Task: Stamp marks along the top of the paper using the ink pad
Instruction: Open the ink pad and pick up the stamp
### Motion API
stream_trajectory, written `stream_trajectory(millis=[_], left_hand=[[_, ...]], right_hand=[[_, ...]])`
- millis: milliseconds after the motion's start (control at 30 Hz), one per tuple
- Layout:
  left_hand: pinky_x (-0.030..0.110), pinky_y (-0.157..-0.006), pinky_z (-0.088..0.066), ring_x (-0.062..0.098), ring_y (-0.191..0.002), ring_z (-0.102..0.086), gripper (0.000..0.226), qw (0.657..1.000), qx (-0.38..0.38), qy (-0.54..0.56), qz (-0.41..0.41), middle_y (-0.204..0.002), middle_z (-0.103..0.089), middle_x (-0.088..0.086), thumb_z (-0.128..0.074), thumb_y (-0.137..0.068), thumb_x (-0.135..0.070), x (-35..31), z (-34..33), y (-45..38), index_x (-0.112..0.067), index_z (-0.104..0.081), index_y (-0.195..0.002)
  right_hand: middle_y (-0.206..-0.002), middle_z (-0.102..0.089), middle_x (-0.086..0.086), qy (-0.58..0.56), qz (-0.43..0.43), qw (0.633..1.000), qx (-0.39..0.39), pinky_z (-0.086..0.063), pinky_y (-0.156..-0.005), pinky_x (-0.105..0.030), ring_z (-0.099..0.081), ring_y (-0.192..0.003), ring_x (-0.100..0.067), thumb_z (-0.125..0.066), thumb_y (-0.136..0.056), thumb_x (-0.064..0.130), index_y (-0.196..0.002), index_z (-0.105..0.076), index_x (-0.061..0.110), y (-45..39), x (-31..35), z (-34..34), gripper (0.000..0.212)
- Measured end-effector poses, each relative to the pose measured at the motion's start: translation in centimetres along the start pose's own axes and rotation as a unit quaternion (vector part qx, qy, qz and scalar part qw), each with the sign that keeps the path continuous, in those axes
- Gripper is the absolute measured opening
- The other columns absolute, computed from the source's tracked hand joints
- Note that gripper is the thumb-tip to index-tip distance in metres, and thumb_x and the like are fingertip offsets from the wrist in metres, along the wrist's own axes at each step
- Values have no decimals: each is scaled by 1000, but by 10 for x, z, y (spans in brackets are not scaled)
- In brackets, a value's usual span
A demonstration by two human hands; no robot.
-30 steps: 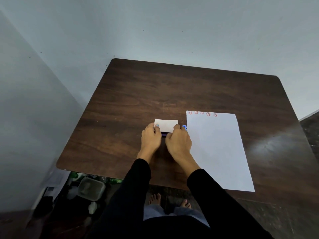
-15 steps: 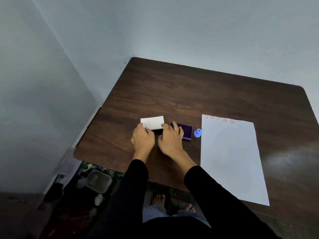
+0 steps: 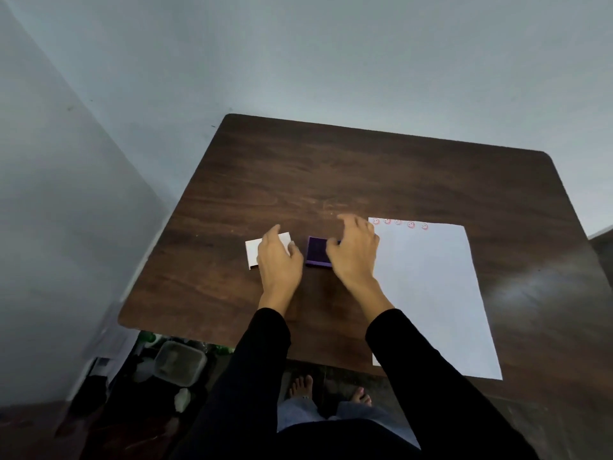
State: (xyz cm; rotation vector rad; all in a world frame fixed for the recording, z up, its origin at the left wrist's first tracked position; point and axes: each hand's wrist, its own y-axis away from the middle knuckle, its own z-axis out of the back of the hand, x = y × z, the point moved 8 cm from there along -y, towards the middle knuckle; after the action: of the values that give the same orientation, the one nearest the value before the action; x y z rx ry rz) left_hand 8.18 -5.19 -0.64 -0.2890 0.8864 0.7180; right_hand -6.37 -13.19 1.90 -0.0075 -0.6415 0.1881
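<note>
Counting five red marks [image 3: 410,224] on the paper [image 3: 431,293]; its top-right remains bare. Both hands, left hand [image 3: 278,257] and right hand [image 3: 353,252], hover open-fingered by the uncovered ink pad [image 3: 317,251], gripping nothing.

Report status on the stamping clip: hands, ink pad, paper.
Left hand open over the white lid. Right hand open, reaching past the purple ink pad. Paper shows five red marks along its top. Stamp hidden.

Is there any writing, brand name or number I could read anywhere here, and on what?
No readable words or numbers anywhere.
Paper: five red smiley-face stamp marks along its top edge, no text.
Ink pad: plain purple, no label visible.
White lid: blank.
</note>
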Motion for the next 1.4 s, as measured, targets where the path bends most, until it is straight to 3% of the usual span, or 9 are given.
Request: stream_trajectory(millis=[100,233,533,667,800,900,1067,1200,1400], left_hand=[[35,-105,-39,26,-124,-50,45,996,71,0,-44,-132,-56,13,-59,-85,-7,-19,-30,4,-4,-49,-129],[34,-102,-45,22,-116,-56,49,987,146,-15,-65,-126,-60,10,-66,-79,-4,-34,-65,15,-8,-54,-126],[23,-84,-46,19,-103,-61,40,975,203,-16,-88,-113,-66,6,-77,-74,-9,-58,-104,24,-12,-63,-111],[23,-83,-47,11,-93,-60,37,981,187,29,-44,-112,-68,8,-75,-77,-14,-59,-108,21,-10,-64,-112],[27,-85,-47,16,-99,-60,33,983,175,10,-60,-114,-64,7,-75,-78,-20,-58,-110,24,-11,-65,-108],[36,-98,-38,18,-115,-49,31,981,147,-58,-114,-121,-55,3,-73,-79,-26,-60,-110,27,-14,-67,-108],[49,-114,-11,18,-142,-17,24,981,147,-79,-100,-141,-40,0,-73,-79,-22,-58,-110,29,-15,-69,-102],[57,-113,3,19,-146,-2,20,978,157,-80,-108,-148,-34,-2,-74,-78,-21,-59,-109,31,-16,-70,-97],[58,-111,7,22,-146,7,21,973,162,-124,-110,-154,-23,-5,-76,-75,-27,-53,-108,32,-24,-71,-95]], right_hand=[[-121,-57,-10,9,-79,997,21,-47,-87,-36,-48,-117,-27,-71,-77,12,-115,-59,13,-9,-40,9,40],[-107,-64,-11,-5,-126,990,59,-50,-74,-30,-61,-97,-26,-76,-75,13,-99,-65,12,-6,-67,1,27],[-90,-74,-13,-164,-150,975,-3,-44,-71,-22,-68,-83,-22,-74,-75,12,-92,-74,5,-16,-82,27,19],[-93,-74,-13,-223,-178,958,-1,-51,-75,-26,-66,-84,-19,-74,-77,11,-94,-74,4,-14,-90,35,18],[-93,-71,-10,-244,-230,942,16,-56,-81,-34,-65,-84,-20,-79,-72,20,-94,-72,7,-11,-102,29,27],[-87,-69,-10,-241,-277,930,25,-58,-81,-39,-66,-82,-25,-83,-68,33,-81,-67,10,-7,-109,23,32],[-79,-69,-13,-224,-258,939,29,-59,-79,-46,-67,-80,-28,-80,-71,28,-71,-67,10,-7,-108,24,23],[-83,-70,-17,-221,-243,944,37,-58,-80,-47,-67,-80,-29,-78,-74,21,-74,-69,6,-7,-109,24,17],[-85,-69,-12,-273,-239,927,94,-57,-73,-35,-65,-81,-24,-77,-75,14,-85,-72,4,-6,-114,17,15]])
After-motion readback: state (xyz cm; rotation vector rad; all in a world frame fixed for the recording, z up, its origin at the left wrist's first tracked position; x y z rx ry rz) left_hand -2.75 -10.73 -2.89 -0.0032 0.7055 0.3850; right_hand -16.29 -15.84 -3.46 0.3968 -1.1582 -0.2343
